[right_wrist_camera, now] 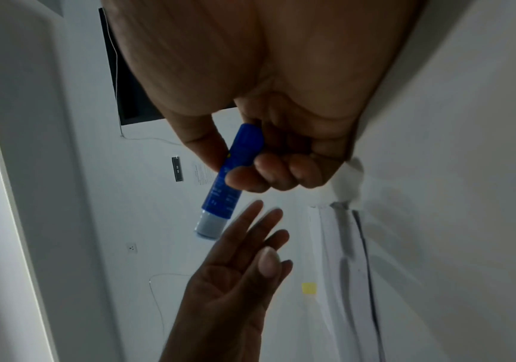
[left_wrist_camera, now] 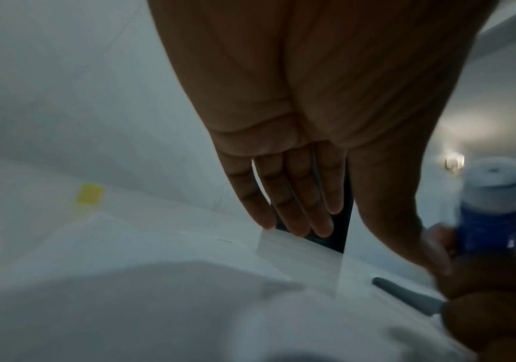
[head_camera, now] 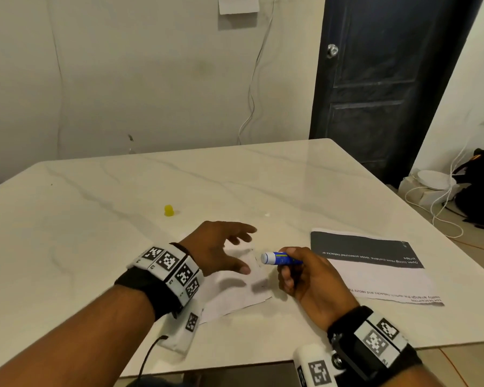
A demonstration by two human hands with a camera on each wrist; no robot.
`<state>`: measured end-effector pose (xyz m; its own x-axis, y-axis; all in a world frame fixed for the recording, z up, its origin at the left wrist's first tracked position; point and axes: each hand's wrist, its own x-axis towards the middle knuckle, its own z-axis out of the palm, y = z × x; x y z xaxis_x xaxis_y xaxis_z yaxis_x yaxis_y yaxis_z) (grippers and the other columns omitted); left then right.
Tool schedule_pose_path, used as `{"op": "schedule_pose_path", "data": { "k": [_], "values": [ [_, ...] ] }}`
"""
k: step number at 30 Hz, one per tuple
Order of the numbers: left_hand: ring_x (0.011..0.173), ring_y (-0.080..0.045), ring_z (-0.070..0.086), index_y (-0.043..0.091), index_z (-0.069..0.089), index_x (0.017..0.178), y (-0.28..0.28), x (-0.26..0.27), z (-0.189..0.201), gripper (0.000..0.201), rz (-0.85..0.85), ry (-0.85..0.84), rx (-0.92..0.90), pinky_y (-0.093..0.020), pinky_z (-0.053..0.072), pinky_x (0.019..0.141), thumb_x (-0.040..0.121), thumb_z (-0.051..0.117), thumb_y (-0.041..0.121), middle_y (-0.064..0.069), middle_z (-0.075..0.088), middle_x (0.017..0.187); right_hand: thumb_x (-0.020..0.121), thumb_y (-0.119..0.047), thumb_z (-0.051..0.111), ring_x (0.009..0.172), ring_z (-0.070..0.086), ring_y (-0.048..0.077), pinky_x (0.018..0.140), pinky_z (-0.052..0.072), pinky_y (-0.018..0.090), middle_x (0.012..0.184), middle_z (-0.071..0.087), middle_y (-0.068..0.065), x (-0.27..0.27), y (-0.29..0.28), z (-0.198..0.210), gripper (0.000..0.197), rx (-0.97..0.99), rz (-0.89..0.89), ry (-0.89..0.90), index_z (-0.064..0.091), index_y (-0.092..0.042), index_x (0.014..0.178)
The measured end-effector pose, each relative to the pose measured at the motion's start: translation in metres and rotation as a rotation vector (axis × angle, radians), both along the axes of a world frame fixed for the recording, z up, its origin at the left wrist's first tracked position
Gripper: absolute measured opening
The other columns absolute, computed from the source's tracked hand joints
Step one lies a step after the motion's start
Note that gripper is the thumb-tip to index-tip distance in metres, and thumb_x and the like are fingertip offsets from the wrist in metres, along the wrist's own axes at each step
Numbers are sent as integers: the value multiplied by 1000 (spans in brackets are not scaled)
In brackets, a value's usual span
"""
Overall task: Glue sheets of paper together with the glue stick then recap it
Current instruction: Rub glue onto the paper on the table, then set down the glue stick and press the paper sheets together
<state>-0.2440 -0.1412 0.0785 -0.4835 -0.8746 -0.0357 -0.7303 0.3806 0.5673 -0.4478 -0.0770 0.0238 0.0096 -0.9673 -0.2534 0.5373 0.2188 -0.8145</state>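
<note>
My right hand [head_camera: 296,270] grips a blue glue stick [head_camera: 280,258] [right_wrist_camera: 231,181] with its white uncapped end pointing left. My left hand [head_camera: 221,251] [right_wrist_camera: 244,259] hovers open, fingers spread, just left of that end and above a white sheet of paper [head_camera: 235,286]. The yellow cap [head_camera: 168,210] [left_wrist_camera: 89,193] [right_wrist_camera: 309,288] stands alone on the table beyond the left hand. A second printed sheet with a dark band [head_camera: 375,263] lies to the right of my right hand. The glue stick [left_wrist_camera: 492,203] is blurred in the left wrist view.
The pale marble table [head_camera: 95,233] ends near my wrists. A dark door [head_camera: 380,79] stands at the back right, with cables and a black bag [head_camera: 478,191] on the floor beside the table's right edge. A cable [head_camera: 252,79] hangs down the wall.
</note>
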Motion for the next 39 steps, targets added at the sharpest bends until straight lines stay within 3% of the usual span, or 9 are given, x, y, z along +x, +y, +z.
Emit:
{"op": "schedule_pose_path", "data": {
  "k": [5,10,15,20,23,26,28,31,39],
  "values": [
    [83,1,63,39,64,120,22,-31,6,59,-141,244,82,-12,49,74,67,88,26,11,70,101,90,-20,60,45,45,18,56,35,30,56,50,12,-2,1,1,21,24,-4,-43,71,-5,80],
    [81,-1,64,33,74,110,30,-36,3,38,-97,427,83,-14,49,76,74,84,24,13,72,96,94,-33,59,53,50,17,51,42,25,73,54,16,-4,3,-2,40,-4,52,-46,70,-1,116],
    [80,-3,66,21,79,97,32,-30,6,19,10,553,97,-18,52,64,78,79,26,7,76,100,97,-42,54,57,41,19,62,37,34,66,51,11,-1,8,2,43,-139,119,68,71,-9,117],
    [82,-27,67,26,78,85,27,-9,10,16,217,649,25,-27,56,60,73,81,37,-10,76,95,95,-37,54,60,45,19,60,40,32,75,57,15,1,12,3,37,-184,124,222,72,-7,104],
    [73,-11,66,28,78,84,18,21,15,25,369,546,-78,-35,57,70,70,79,49,-5,77,84,93,-32,57,61,47,18,61,42,29,75,59,13,0,12,-1,31,-175,131,261,74,-8,102],
    [82,-1,69,24,79,84,8,60,22,21,529,387,-201,-10,49,73,73,81,42,8,77,85,95,-23,58,60,48,18,60,40,29,72,60,13,0,10,-3,24,-159,137,287,73,-5,102],
    [79,-7,68,19,78,79,-1,89,26,19,617,265,-232,-7,43,65,75,80,38,6,76,80,95,-19,58,59,47,19,59,38,30,71,60,13,2,9,-3,21,-158,148,305,73,-5,100],
    [69,-16,59,18,73,72,-13,125,27,26,735,23,-240,-19,37,56,78,76,43,1,68,69,95,-16,58,58,47,20,60,37,33,70,60,15,2,7,-3,20,-147,149,315,74,-4,97],
    [85,-29,69,5,72,74,-25,161,2,41,823,-142,-178,-31,49,70,76,77,46,-12,74,82,89,-17,60,56,46,20,62,36,35,66,59,14,4,9,-1,21,-143,147,349,74,-3,95]
  ]
}}
